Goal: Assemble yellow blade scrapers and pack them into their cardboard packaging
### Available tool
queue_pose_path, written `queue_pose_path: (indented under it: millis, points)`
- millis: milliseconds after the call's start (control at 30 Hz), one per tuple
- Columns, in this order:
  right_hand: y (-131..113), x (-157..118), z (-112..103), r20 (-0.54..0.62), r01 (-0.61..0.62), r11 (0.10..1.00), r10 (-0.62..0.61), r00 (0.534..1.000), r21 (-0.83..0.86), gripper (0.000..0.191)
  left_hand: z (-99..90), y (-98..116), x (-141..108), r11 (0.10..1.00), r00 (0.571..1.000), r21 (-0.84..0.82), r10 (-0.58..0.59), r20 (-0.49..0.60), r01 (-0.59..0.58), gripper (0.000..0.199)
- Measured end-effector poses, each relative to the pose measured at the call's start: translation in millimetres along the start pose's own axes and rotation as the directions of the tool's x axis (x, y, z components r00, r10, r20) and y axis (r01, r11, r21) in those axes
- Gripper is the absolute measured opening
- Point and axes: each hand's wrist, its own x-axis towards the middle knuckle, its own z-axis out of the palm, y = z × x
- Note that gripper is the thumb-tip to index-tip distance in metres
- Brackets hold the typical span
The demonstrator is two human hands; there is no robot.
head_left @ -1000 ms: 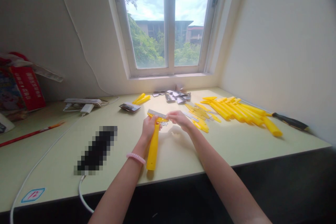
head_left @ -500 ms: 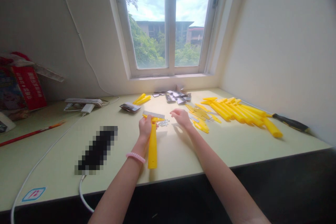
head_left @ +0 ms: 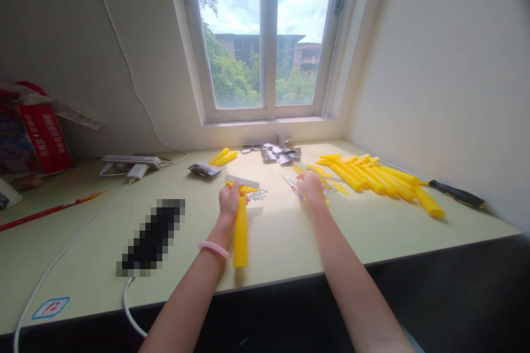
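Note:
My left hand (head_left: 229, 202) is closed around the head of a yellow scraper (head_left: 240, 231), whose handle points toward me. A flat grey metal blade (head_left: 244, 181) lies across the scraper's head. Just beyond and right of it is a small heap of tiny silvery screws (head_left: 259, 194). My right hand (head_left: 311, 187) is curled over the loose flat yellow pieces (head_left: 338, 187), fingers pressed together. Thin pale strips (head_left: 293, 183) show at its fingertips; whether they are gripped or lie on the table cannot be made out.
A row of yellow handles (head_left: 372, 175) lies at the right, with a black-handled screwdriver (head_left: 455, 193) behind. Cardboard sleeves (head_left: 279, 153) are piled near the window. Two yellow handles (head_left: 226, 157) and a dark packet (head_left: 205, 170) lie back left. A power strip (head_left: 131, 161) and cables run along the left.
My right hand has moved right, from beside the screw heap to the flat yellow pieces, and thin strips now show at its fingertips. My left hand and the scraper have stayed put.

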Motion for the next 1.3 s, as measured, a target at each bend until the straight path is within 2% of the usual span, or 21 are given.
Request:
queue_pose_path:
  millis: [133,300,467,667,833,1067,1300]
  points:
    - [12,12,-1,-0.025,-0.036,0.999,0.035,0.999,-0.035,0.031,0.3,1,-1,1.000,1.000,-0.004,-0.008,0.000,0.008,0.019]
    - [22,23,7,-0.075,-0.093,0.986,0.084,0.994,-0.141,0.036,0.8,3,-3,1.000,1.000,-0.017,-0.010,0.008,0.010,0.016]
    - [26,25,10,-0.077,-0.164,0.976,0.154,0.985,-0.140,0.038,1.5,4,-4,1.000,1.000,-0.020,-0.024,0.003,0.024,0.015]
    - [37,30,8,-0.240,-0.220,0.967,0.185,0.953,-0.126,0.040,0.8,5,-6,1.000,1.000,-0.030,-0.002,0.031,0.003,0.017]
    - [49,38,7,-0.175,-0.237,0.969,0.222,0.959,-0.069,0.035,0.8,3,-3,1.000,1.000,-0.023,-0.018,0.024,0.018,0.017]
    - [50,39,6,-0.196,-0.259,0.966,0.252,0.948,-0.012,0.034,1.3,3,-4,1.000,0.999,-0.021,-0.010,0.034,0.011,0.016]
    - [48,37,4,-0.352,-0.163,0.983,0.184,0.918,0.090,0.026,1.2,4,-5,1.000,0.999,-0.023,-0.005,0.033,0.005,0.016]
